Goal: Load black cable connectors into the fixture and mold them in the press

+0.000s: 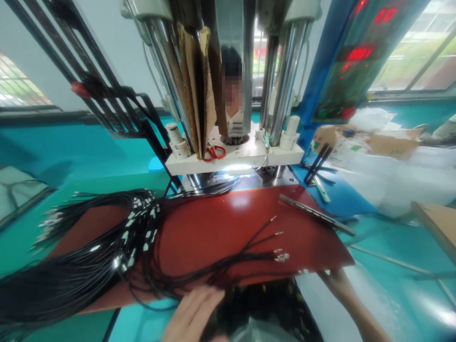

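Near the bottom centre, my left hand [194,313] is at the front edge of the red-brown board [213,228], beside black cables; it is blurred and its grip cannot be made out. My right hand [333,278] is at the board's front right edge, its fingers partly under the edge and close to a cable end. A few black cables [245,256] with metal connectors lie across the board. On the left lies a large bundle of black cables [71,266] with white tags. Between my hands is a dark, shiny surface [263,304].
A press with a white plate [235,159] and steel columns stands behind the board, with red scissors [214,152] and cardboard [199,95] on it. A metal bar [317,213] lies at the right. Plastic bags [402,175] are farther right. A person [233,95] is behind the press.
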`<state>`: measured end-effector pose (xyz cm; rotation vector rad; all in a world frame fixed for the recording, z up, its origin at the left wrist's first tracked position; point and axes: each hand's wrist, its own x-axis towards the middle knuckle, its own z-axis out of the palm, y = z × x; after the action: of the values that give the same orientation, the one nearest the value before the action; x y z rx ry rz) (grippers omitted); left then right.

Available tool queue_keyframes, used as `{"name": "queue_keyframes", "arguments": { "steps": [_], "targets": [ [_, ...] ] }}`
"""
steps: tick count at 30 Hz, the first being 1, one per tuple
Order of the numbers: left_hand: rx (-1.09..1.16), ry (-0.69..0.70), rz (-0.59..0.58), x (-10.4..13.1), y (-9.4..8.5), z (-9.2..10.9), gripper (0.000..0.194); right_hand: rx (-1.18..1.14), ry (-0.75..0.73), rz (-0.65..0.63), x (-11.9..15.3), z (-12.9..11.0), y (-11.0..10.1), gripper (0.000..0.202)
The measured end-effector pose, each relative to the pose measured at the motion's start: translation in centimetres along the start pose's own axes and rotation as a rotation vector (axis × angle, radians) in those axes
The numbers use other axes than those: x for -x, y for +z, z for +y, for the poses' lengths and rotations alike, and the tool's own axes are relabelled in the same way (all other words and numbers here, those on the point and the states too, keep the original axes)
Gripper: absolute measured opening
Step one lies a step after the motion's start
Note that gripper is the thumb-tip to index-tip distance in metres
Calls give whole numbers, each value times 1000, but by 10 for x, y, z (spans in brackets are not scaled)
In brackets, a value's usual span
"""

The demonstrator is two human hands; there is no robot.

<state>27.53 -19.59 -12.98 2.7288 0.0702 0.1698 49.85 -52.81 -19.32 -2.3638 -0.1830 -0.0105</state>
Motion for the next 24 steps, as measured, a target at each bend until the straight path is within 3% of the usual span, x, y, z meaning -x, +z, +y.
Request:
{"name": "queue_keyframes", "arguments": {
  "steps": [2,4,7,9,11,15,18,21,24],
  "targets": [
    [-109,96,49,-35,-3,22,68,62,-32,-22,0,-1,-2,29],
    [-222,25,36,-67,-8,36,75,145,-61,-25,2,4,-6,31],
    [-317,15,-113,-95,-16,44,52,277,-91,-79,12,19,-14,41],
    [-345,73,-198,-102,-21,44,32,339,-111,-170,23,28,-20,50],
    [-370,116,-263,-107,-24,44,23,377,-119,-300,36,29,-28,55],
    [-422,126,-345,-121,-26,46,22,362,-89,-526,60,-4,-44,50],
    [-413,112,-301,-131,-29,46,24,107,-145,-592,72,-53,-49,40],
    [-255,46,-234,-131,-36,47,28,-303,-175,-706,76,-101,-38,23],
    [-115,135,-135,-121,-36,50,39,-902,-95,-822,69,-139,-10,41]
  ]
}}
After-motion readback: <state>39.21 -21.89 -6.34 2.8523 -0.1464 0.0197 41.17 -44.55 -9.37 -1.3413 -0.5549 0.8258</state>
